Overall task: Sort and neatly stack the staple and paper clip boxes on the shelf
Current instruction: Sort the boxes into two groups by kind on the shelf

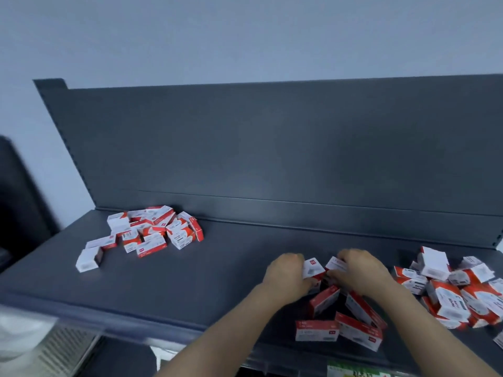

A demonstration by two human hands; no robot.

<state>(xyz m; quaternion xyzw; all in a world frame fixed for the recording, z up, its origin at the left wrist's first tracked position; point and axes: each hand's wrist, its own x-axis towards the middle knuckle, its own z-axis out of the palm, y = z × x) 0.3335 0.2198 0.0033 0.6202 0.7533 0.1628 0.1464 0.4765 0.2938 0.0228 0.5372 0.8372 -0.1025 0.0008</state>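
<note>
Below a pale wall (245, 36), boxes (147, 232) litter the shelf (217, 268).

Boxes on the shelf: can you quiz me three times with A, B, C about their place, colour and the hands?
1. Where on the shelf is the left pile? A back B front edge C hanging off
2. Box colours? A blue, yellow B red, white C green, black
3. The hands are? A flat, empty B pointing up C each holding a box

1 A: it lies by the back panel. 2 B: every box shows red and white. 3 C: the left hand grips a small box, the right hand a white box.
</note>
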